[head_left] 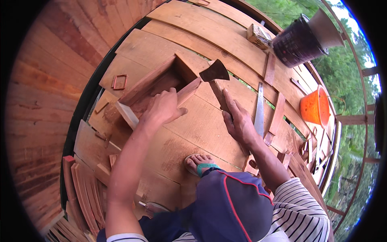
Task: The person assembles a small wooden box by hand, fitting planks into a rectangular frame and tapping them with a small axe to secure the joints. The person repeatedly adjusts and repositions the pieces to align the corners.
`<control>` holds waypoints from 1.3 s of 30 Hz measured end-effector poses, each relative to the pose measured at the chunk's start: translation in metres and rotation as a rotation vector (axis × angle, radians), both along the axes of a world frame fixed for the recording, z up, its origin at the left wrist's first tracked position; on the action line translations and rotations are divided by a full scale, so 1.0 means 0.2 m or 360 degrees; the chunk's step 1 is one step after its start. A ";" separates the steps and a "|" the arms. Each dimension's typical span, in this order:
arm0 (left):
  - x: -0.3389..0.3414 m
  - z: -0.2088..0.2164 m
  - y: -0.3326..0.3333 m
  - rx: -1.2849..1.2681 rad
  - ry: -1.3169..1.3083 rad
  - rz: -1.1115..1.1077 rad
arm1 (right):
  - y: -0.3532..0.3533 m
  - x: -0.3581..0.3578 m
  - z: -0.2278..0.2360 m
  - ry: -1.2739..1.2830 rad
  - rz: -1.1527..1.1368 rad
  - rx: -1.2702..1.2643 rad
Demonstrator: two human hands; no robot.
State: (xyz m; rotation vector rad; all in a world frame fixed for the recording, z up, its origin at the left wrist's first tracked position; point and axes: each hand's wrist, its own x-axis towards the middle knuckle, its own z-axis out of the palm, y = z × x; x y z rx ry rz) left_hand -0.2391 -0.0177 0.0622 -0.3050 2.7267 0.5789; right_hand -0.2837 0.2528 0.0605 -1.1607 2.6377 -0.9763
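Note:
An open-topped wooden box [141,84] made of planks rests on the board floor ahead of me, its long side running obliquely. My left hand [163,108] lies over the box's near side, fingers curled on the board's edge and thumb sticking out to the right. In my right hand [238,120] is a hatchet [214,71], held by its wooden handle. Its dark metal head points up and away, close to the box's right corner. Beyond my right wrist a handsaw [259,109] lies on the floor, part of it hidden by my forearm.
A small reddish wooden frame [119,82] lies left of the box. Further right stand an orange bucket [315,107], a dark bucket [299,42] and a small block-shaped package [258,36]. Timber strips [86,193] stack at lower left. Sawdust [173,153] and gaps mark the planks.

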 end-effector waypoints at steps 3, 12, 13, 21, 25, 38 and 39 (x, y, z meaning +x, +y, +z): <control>-0.10 -0.06 0.12 -0.0084 0.0033 0.0204 | 0.01 -0.08 0.04 0.0093 -0.0057 -0.0096; -0.11 -0.12 0.11 -0.0210 0.0108 0.0267 | -0.02 -0.16 0.00 -0.0122 0.0066 0.0211; -0.11 -0.12 0.12 -0.0213 0.0094 0.0275 | -0.02 -0.15 0.00 -0.0110 0.0040 0.0134; -0.12 -0.13 0.15 -0.0271 0.0102 0.0256 | 0.02 -0.20 -0.08 -0.0106 0.0068 0.0117; -0.11 -0.14 0.13 -0.0249 0.0121 0.0249 | 0.00 -0.16 -0.04 -0.0132 0.0062 0.0039; 0.06 -0.12 -0.32 0.1280 -0.0442 0.0507 | -0.09 0.04 0.12 -0.0176 0.0456 0.0006; 0.10 -0.20 -0.40 0.1402 -0.0644 0.0449 | -0.10 0.08 0.14 -0.0168 0.0534 0.0103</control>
